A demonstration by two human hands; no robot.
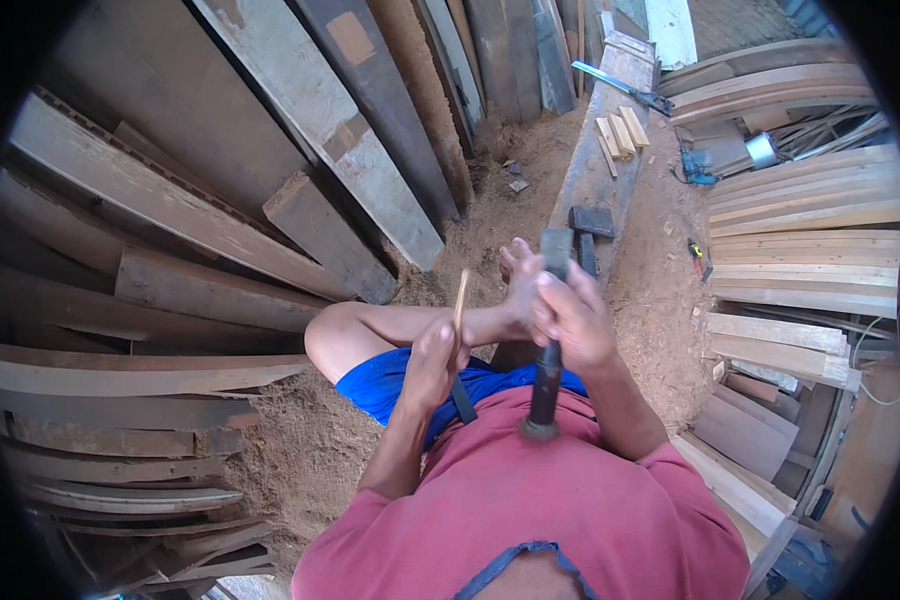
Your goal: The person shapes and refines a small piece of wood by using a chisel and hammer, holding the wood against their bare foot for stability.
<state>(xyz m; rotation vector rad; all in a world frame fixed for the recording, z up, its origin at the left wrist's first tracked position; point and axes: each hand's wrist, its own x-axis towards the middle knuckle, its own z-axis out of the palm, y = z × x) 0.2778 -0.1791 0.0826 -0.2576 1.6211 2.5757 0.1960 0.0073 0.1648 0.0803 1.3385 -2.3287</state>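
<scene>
Sawdust floor with planks [220, 230] leaning all around, and the person's sitting at a long wooden beam [595, 170]. Left hand [432, 362] pinches a thin wood sliver [460, 298] upright over the lap, right hand [570, 318] is wrapped tight around a dark-handled chisel [550, 330]. Looks like mid-whittling to me; the next cut needs the blade kept off those fingertips.

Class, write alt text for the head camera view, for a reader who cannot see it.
Seen from above, a seated person's left hand holds a thin wooden stick upright while the right hand grips a dark hammer. Sawdust covers the floor, with planks stacked around.
</scene>
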